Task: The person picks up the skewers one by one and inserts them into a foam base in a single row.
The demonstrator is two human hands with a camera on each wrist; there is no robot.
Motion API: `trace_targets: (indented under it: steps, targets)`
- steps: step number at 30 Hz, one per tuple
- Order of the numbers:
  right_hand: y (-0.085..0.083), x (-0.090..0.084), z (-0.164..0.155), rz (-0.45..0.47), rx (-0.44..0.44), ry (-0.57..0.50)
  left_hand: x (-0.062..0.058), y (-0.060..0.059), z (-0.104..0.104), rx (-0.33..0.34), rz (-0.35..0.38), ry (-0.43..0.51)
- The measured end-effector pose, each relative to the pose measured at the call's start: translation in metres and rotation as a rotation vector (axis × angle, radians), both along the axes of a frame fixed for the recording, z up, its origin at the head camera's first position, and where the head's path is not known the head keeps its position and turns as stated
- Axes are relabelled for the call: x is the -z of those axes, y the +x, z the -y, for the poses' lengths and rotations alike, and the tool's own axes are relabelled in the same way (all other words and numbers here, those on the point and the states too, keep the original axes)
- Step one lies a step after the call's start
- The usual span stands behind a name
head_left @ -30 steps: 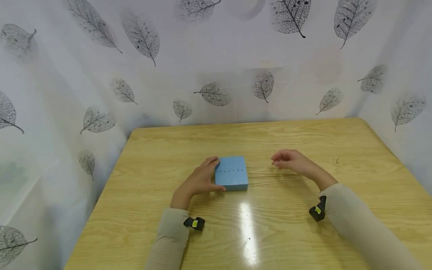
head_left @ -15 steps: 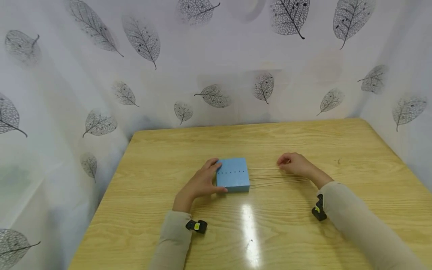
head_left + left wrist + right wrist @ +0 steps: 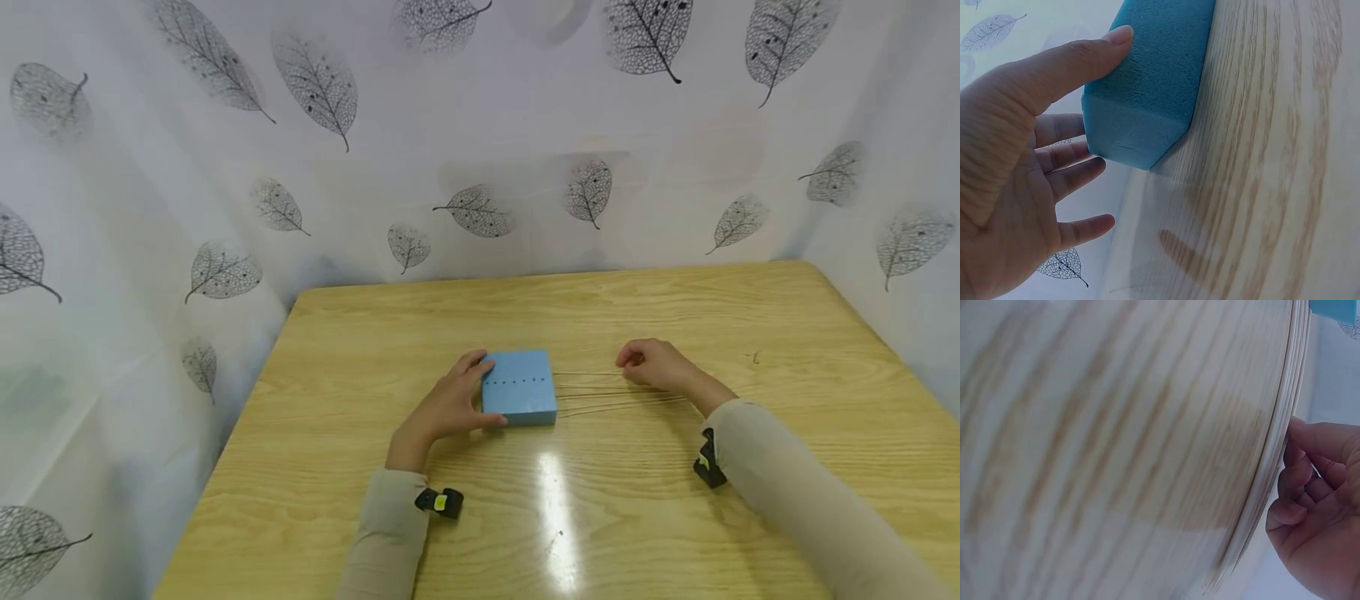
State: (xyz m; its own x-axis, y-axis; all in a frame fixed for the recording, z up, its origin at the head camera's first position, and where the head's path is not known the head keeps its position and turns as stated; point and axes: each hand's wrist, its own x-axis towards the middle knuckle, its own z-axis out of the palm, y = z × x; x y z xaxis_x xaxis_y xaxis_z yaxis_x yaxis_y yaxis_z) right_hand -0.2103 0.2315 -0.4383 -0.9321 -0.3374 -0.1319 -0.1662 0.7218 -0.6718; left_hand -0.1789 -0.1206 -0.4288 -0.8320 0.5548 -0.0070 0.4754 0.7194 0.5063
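Observation:
A blue foam block (image 3: 519, 400) lies flat on the table, a row of small dark dots across its top. My left hand (image 3: 444, 400) holds it at its left end, thumb on the near side and fingers at the far corner. In the left wrist view the thumb presses the foam block (image 3: 1147, 69). Several thin tan strands (image 3: 592, 394) run from the block's right side along the tabletop. With thumb and forefinger together, my right hand (image 3: 658, 367) pinches the farthest strand. The right wrist view shows these fingertips against the bundle of strands (image 3: 1272, 450); their exact contact is partly hidden.
The wood-grain table (image 3: 360, 350) reaches back to a pale curtain (image 3: 525, 108) printed with leaves. A small dark curled mark or scrap (image 3: 756, 358) lies to the right of my right hand. Dark cameras are strapped to both wrists.
My right hand has shifted slightly right, its thumb and forefinger coming together at the farthest strand. My left hand stays on the foam block.

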Motion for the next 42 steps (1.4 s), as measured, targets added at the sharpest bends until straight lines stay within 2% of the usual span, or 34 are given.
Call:
trace_targets:
  steps: [13, 24, 32, 35, 42]
  targets:
    - [0.003, 0.006, -0.003, -0.150, -0.100, 0.067, 0.004, 0.002, 0.000, 0.007, 0.003, 0.012]
    - [0.007, 0.006, -0.012, -0.167, -0.134, 0.070, 0.007, 0.005, -0.001, 0.004, 0.020, -0.004]
    - [0.004, -0.016, -0.011, -0.184, -0.108, 0.081, 0.005, 0.004, 0.000, 0.004, 0.018, -0.014]
    - [0.004, -0.030, -0.006, -0.193, -0.108, 0.044, 0.003, 0.004, 0.000, 0.000, 0.024, -0.017]
    - [0.002, -0.064, 0.013, -0.284, -0.089, -0.072, -0.002, 0.001, 0.000, -0.005, -0.003, -0.025]
